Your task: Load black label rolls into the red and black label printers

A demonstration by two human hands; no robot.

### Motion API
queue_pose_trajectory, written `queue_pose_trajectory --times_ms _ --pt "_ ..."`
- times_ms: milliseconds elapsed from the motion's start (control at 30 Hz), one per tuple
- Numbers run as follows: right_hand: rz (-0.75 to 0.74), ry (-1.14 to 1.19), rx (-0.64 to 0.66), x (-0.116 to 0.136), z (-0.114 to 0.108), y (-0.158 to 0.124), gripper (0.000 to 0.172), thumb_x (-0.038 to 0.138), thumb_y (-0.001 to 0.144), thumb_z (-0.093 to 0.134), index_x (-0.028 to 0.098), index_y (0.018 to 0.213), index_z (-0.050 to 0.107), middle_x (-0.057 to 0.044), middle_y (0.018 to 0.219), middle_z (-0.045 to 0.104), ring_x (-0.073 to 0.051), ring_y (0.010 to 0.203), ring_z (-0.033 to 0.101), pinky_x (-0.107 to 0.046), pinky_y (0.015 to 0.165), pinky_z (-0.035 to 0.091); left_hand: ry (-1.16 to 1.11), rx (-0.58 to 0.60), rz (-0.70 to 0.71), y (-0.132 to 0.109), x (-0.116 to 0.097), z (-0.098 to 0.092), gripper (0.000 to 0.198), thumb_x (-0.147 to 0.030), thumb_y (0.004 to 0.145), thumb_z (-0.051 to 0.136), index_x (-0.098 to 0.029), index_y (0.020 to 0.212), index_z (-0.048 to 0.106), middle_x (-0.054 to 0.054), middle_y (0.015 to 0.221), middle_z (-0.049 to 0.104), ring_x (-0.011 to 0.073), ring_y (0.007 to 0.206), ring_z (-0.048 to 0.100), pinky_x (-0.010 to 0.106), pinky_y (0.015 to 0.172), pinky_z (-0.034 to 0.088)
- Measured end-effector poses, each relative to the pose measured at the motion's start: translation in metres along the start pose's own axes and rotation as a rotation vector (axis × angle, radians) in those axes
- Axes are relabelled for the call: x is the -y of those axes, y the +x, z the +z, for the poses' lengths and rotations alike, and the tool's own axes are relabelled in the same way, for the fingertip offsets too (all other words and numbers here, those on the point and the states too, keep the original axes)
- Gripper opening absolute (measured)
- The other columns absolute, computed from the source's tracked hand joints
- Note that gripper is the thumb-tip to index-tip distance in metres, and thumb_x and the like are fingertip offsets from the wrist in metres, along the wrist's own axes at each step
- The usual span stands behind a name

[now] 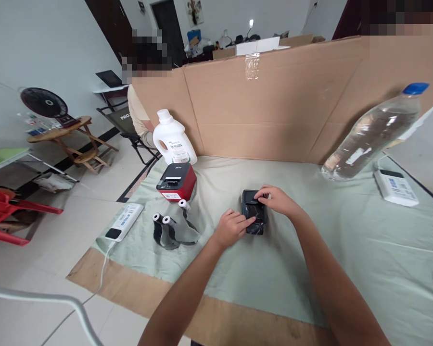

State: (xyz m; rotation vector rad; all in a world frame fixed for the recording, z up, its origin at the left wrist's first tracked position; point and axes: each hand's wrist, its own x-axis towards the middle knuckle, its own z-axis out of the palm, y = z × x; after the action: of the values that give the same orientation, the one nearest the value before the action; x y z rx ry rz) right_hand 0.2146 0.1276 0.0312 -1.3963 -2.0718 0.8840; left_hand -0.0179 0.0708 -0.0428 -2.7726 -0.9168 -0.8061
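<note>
A small black box-shaped device [253, 228], perhaps a portable receipt printer or card terminal, lies on the pale green cloth [292, 283]. My left hand [232, 229] holds it at the left side, index finger stretched across its top and the other fingers curled. At its upper right, my right hand [275, 199] grips the edge by the dark window, fingers bent together. The fingertips hide part of the top. Left of my hands, three small paper rolls [167, 220] stand with dark grey strips unwound around them. Behind these sits a red and black printer [180, 179].
A white jug [173, 142] stands against the upright cardboard panel [248, 115]. At the right a water bottle [373, 134] leans on it. White power banks or adapters with labels lie left [125, 222] and right [396, 186]. Another person's sleeve [139, 110] shows behind the panel.
</note>
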Motion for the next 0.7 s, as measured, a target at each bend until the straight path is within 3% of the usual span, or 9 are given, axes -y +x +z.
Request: queue_pose_trajectory --times_ms 100,167,333,467,600,700 --pt "0.100 -0.092 -0.097 -0.005 0.008 0.003 0.038 0.025 0.083 0.062 0.022 0.120 0.070 -0.010 0.115 0.058 -0.023 0.102 0.059 -0.038 0.098 0.046 -0.006 -0.013 0.010 0.000 0.001 0.000 0.034 -0.017 0.096 0.047 -0.024 0.123 0.067 -0.001 0.070 0.062 0.0153 0.069 0.056 0.033 0.066 0.032" --pt "0.213 -0.128 -0.066 -0.010 0.011 0.006 0.050 0.030 0.084 0.065 0.024 0.134 0.063 -0.012 0.121 0.055 -0.025 0.110 0.057 -0.041 0.104 0.043 -0.021 -0.008 0.012 0.000 0.002 0.000 0.035 -0.017 0.096 0.047 -0.024 0.124 0.067 -0.001 0.071 0.063 0.0151 0.069 0.056 0.033 0.066 0.033" --pt "0.348 -0.103 0.076 -0.009 0.012 0.010 0.048 0.031 0.090 0.060 0.024 0.138 0.057 -0.011 0.120 0.055 -0.023 0.106 0.060 -0.037 0.102 0.044 -0.034 0.024 0.017 0.001 0.001 0.002 0.035 -0.017 0.095 0.049 -0.023 0.125 0.067 0.000 0.073 0.064 0.0150 0.070 0.058 0.034 0.067 0.035" --pt "0.396 -0.172 0.027 0.016 0.018 0.004 0.050 0.032 0.092 0.057 0.024 0.141 0.053 -0.014 0.127 0.051 -0.024 0.104 0.063 -0.036 0.098 0.046 -0.019 0.030 0.016 0.000 0.000 0.001 0.036 -0.016 0.093 0.051 -0.023 0.125 0.067 0.001 0.074 0.065 0.0155 0.070 0.060 0.033 0.067 0.038" --pt "0.486 -0.308 -0.042 0.046 0.038 0.001 0.081 0.060 0.082 0.063 0.023 0.150 0.039 -0.021 0.134 0.043 -0.038 0.106 0.064 -0.045 0.089 0.049 -0.040 0.062 0.073 0.001 -0.004 0.001 0.037 -0.019 0.095 0.050 -0.022 0.129 0.064 0.002 0.078 0.069 0.0161 0.074 0.064 0.033 0.068 0.043" --pt "0.515 -0.404 -0.105 0.060 0.055 0.000 0.092 0.059 0.076 0.068 0.023 0.153 0.031 -0.022 0.137 0.039 -0.041 0.106 0.064 -0.046 0.085 0.049 -0.093 0.080 0.126 0.004 -0.011 0.001 0.037 -0.024 0.098 0.048 -0.021 0.132 0.062 0.004 0.086 0.073 0.0174 0.081 0.067 0.034 0.072 0.047"
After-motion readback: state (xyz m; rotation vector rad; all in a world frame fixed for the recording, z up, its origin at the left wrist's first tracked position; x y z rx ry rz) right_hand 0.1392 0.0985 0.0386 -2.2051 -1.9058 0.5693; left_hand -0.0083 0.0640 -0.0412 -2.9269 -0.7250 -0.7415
